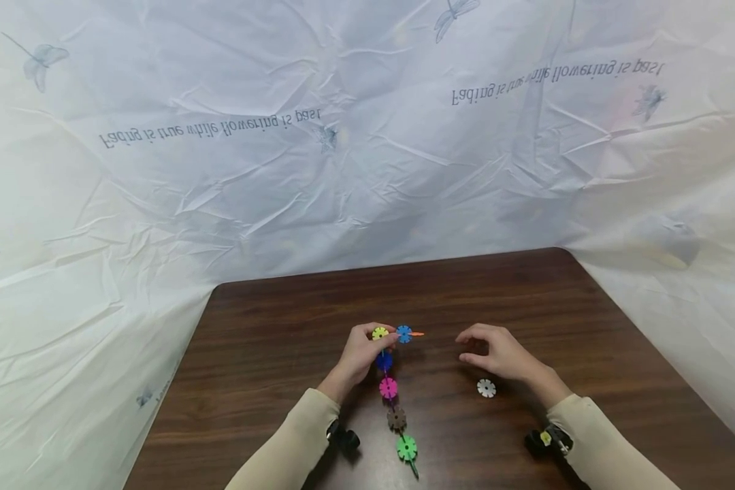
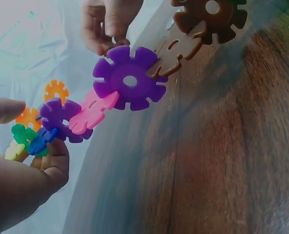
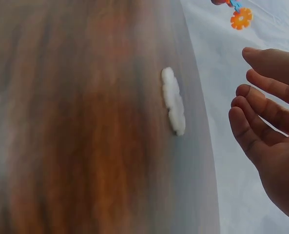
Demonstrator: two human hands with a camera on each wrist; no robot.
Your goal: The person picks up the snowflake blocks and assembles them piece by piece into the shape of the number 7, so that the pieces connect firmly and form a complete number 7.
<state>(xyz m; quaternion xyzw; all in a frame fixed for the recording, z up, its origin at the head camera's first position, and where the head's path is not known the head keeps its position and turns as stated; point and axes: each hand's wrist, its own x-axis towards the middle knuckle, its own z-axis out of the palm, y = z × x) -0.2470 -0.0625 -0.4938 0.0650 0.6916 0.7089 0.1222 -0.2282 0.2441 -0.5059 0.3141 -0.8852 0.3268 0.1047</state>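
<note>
My left hand (image 1: 356,355) pinches a chain of notched plastic discs near its far end, between thumb and fingers, by the yellow disc (image 1: 380,333). A light blue disc (image 1: 403,333) and an orange disc (image 1: 418,334) stick out to the right of the grip. Toward me run a dark blue disc (image 1: 384,361), a pink disc (image 1: 388,388), a brown disc (image 1: 396,418) and a green disc (image 1: 407,448). In the left wrist view a purple disc (image 2: 112,83) joins pink and brown ones. Holding nothing, my right hand (image 1: 503,351) hovers with loosely bent fingers beside a loose white disc (image 1: 486,388).
The dark wooden table (image 1: 269,340) has rounded far corners. Behind it and at its sides hangs a pale printed sheet (image 1: 355,184). A dark wrist camera (image 1: 345,439) sits below my left sleeve, another camera (image 1: 545,441) below the right one.
</note>
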